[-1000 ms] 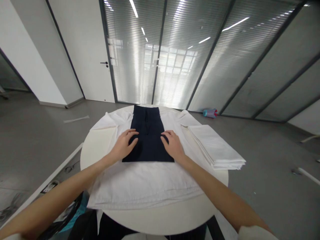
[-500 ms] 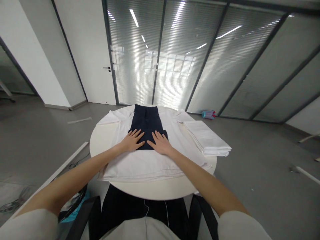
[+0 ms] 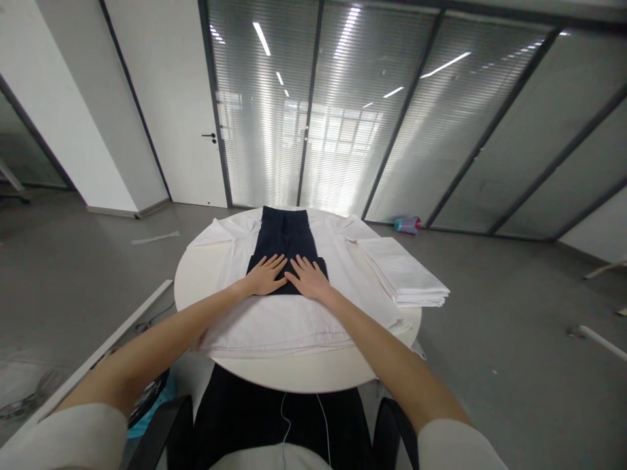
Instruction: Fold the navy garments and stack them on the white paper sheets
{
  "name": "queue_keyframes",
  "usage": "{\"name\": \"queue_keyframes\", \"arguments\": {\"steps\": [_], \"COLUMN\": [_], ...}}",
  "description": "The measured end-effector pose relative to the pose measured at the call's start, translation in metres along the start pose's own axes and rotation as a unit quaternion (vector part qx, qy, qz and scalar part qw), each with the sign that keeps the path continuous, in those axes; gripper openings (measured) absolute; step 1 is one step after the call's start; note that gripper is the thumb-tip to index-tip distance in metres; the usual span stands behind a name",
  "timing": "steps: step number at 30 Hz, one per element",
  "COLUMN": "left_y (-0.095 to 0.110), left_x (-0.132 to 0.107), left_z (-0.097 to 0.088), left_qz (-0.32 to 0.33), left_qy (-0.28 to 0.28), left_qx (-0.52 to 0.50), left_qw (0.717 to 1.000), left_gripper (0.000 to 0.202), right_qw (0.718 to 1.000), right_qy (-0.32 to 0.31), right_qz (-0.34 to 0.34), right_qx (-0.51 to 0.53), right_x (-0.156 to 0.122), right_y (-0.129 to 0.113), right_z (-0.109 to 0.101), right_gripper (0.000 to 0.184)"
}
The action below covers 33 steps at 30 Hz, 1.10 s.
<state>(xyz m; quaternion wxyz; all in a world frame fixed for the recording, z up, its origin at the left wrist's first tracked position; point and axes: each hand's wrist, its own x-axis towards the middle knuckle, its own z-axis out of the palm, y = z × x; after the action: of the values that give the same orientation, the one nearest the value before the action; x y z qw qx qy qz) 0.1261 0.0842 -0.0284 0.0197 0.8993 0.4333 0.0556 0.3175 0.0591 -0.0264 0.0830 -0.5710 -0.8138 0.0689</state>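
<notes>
Dark navy trousers (image 3: 284,232), partly folded, lie on a spread white T-shirt (image 3: 279,326) that covers much of the round table. My left hand (image 3: 265,275) rests flat on the near folded part of the trousers, fingers spread. Beside it, my right hand (image 3: 308,279) also presses flat there, its fingers apart. The two thumbs almost meet in the middle. Both palms cover part of the navy cloth, and neither hand grips it.
A stack of folded white cloth (image 3: 404,271) overhangs the right edge of the round white table (image 3: 294,375). Chair armrests flank my lap. On the left floor stands a blue basket (image 3: 151,408). A blue and red object (image 3: 407,225) lies by the glass wall.
Both hands have slid slightly inward over the navy cloth, so the thumbs are closer together. The trousers' near folded part looks a little shifted to the left.
</notes>
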Motion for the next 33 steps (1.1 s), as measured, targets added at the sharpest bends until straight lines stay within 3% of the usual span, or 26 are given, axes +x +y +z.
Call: {"name": "queue_keyframes", "arguments": {"steps": [6,10,13,16,20,26,29,33], "left_y": [-0.023,-0.038,-0.043,-0.043,-0.041,-0.041,-0.039,-0.04], "left_x": [-0.016,-0.02,-0.003,0.028,0.059,0.052,0.047,0.049], "left_z": [0.0,-0.002,-0.009,-0.019,-0.016,0.016,0.02,0.012], "left_qz": [-0.007,-0.011,0.023,0.044,0.018,0.045,0.04,0.038], "left_qy": [0.007,0.009,0.042,0.091,0.09,0.062,0.05,0.053], "left_qx": [-0.019,-0.028,-0.012,-0.015,-0.033,-0.015,-0.032,-0.066], "left_qw": [1.0,1.0,0.999,0.995,0.995,0.997,0.997,0.996], "left_gripper": [0.078,0.08,0.08,0.072,0.062,0.057,0.057,0.054], "right_qw": [0.996,0.997,0.995,0.995,0.994,0.997,0.998,0.999], "right_qy": [-0.008,0.014,0.059,0.091,0.107,0.066,0.055,0.049], "right_qz": [0.082,0.072,0.059,0.034,-0.01,-0.028,-0.038,-0.005], "right_qx": [-0.023,-0.038,-0.047,-0.029,-0.004,0.008,-0.019,-0.012], "right_x": [-0.022,-0.029,-0.008,0.029,0.064,0.063,0.072,0.108], "right_y": [0.04,0.053,0.046,0.032,0.019,0.021,0.022,0.028], "right_z": [-0.006,-0.014,-0.025,-0.034,-0.023,0.003,-0.01,-0.037], "right_gripper": [0.088,0.084,0.082,0.078,0.074,0.078,0.076,0.065]}}
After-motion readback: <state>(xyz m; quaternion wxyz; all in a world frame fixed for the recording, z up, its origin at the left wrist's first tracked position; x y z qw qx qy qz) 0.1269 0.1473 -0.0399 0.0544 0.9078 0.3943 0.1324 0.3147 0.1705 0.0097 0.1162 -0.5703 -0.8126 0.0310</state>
